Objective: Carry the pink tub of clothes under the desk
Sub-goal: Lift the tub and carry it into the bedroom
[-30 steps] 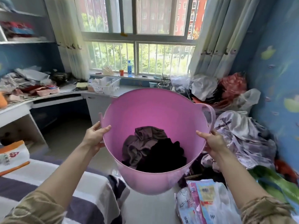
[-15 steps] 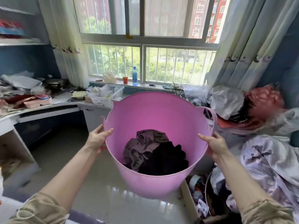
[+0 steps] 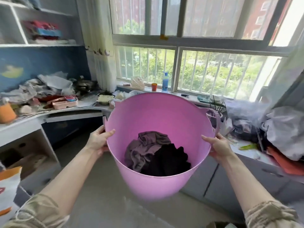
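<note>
A pink tub (image 3: pixel 158 145) of dark clothes (image 3: pixel 156 153) is held aloft at frame centre, its rim gripped by the left hand (image 3: pixel 98 139) and right hand (image 3: pixel 217 145), fingers clasped on opposite sides for balance; the cluttered desk (image 3: pixel 54 112) lies at left.

Bright daylight throughout, pouring in through the window (image 3: pixel 194 63) straight ahead. Overexposed to near-white at the upper right, where the curtain (image 3: pixel 286 66) washes out. Soft glare on the inner far wall of the pink tub (image 3: pixel 158 116); deep shade under the tabletop (image 3: pixel 69 111). Strong wide-angle bending of shelf (image 3: pixel 37 45) and window frame toward the edges. Smeared, painterly blur on the left clutter and right-hand bags; sleeves soft at the bottom corners.
</note>
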